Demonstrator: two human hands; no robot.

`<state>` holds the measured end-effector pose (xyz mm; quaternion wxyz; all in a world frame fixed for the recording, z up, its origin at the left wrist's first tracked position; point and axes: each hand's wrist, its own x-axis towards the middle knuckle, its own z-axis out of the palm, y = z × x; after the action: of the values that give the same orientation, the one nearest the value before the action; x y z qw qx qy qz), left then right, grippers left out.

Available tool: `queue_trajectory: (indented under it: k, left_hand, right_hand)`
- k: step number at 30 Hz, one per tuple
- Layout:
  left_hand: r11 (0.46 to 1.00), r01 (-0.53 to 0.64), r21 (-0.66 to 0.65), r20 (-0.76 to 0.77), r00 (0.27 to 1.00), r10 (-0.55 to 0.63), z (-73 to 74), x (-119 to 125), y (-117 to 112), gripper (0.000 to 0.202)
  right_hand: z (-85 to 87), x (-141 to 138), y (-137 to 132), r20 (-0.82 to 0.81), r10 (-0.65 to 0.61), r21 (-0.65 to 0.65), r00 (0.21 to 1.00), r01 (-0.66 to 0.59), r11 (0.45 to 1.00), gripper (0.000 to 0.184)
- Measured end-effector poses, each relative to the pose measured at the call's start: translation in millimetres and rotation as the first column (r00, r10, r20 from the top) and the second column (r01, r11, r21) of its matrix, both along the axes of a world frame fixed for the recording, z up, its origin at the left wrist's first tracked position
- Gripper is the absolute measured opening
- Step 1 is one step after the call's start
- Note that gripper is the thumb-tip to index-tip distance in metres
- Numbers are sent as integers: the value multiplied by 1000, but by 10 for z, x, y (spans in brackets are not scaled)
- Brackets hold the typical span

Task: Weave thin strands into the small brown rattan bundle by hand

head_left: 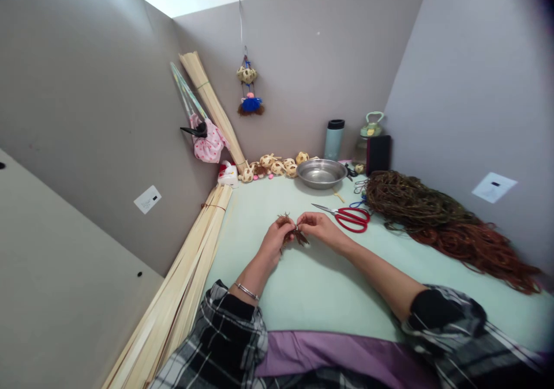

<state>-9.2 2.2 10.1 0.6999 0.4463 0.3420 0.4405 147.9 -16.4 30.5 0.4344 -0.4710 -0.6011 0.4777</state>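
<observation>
Over the middle of the pale green table (311, 296), a small bundle of brown fibres (300, 238) is pinched between my two hands. My left hand (276, 238) is closed around its left side, with frayed ends sticking up above the fingers. On the other side, my right hand (315, 225) is closed at the bundle's top, thumb and forefinger together near a small pale spot. What the right fingertips grip is too small to make out. Red-handled scissors (352, 219) lie just beyond my right hand, their blades pointing left.
A metal bowl (321, 174) stands at the back beside several woven balls (277, 165). Dark green and rust-brown fibre hanks (415, 204) cover the right side. Long pale strips (190, 273) lean along the left edge. A tumbler (334, 141) stands by the back wall.
</observation>
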Motion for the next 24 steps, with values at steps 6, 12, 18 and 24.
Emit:
queue_trajectory:
  k: [6, 12, 18, 24]
  left_hand:
    - [998, 3, -61, 51, 999, 0, 19, -13, 4, 24]
    - [998, 18, -63, 115, 993, -10, 80, -17, -26, 24]
    - [1000, 11, -14, 186, 983, -8, 76, -21, -12, 21]
    - [999, -43, -25, 152, 987, 46, 28, -6, 9, 18]
  right_hand:
    - [0, -15, -18, -60, 54, -12, 997, -55, 998, 10]
    - [-61, 6, 6, -77, 40, -22, 996, -41, 999, 15]
    - [-92, 15, 16, -94, 66, -4, 993, -67, 998, 12]
    - [-108, 18, 33, -81, 45, 6, 996, -44, 999, 17]
